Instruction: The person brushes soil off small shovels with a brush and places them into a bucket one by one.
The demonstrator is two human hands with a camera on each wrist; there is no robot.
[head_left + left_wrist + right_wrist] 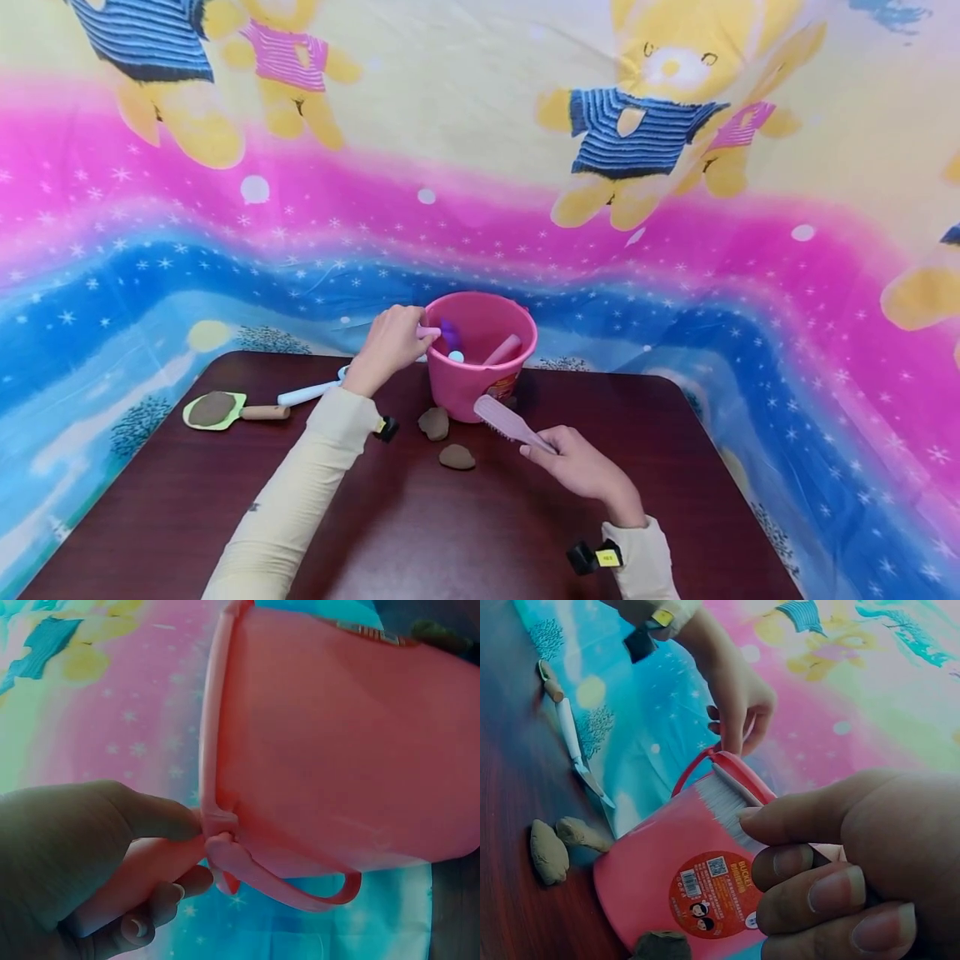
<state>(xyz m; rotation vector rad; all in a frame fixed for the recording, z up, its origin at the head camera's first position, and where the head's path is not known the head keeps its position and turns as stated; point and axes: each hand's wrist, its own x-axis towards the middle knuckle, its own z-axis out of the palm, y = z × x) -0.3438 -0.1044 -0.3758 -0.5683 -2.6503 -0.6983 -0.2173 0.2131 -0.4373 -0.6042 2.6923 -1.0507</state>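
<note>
A pink bucket (472, 387) stands at the back of the table, its side label (712, 892) showing in the right wrist view. My left hand (390, 342) is at the bucket's left rim, gripping a pale pink handle (150, 877) between thumb and fingers; what the handle belongs to is hidden. My right hand (581, 467) holds a mauve brush (506, 418) by its handle, in front of the bucket. Its pale bristles (724, 806) show in the right wrist view. Inside the bucket lie a purple item (450, 333) and a pink stick-like piece (504, 350).
Brown lumps (457, 457) lie before the bucket, one dark lump (662, 945) close against it. At the left are a green scoop (236, 407) bearing another lump and a tool with a pale blue handle (307, 392). A printed cloth (480, 233) hangs behind the table.
</note>
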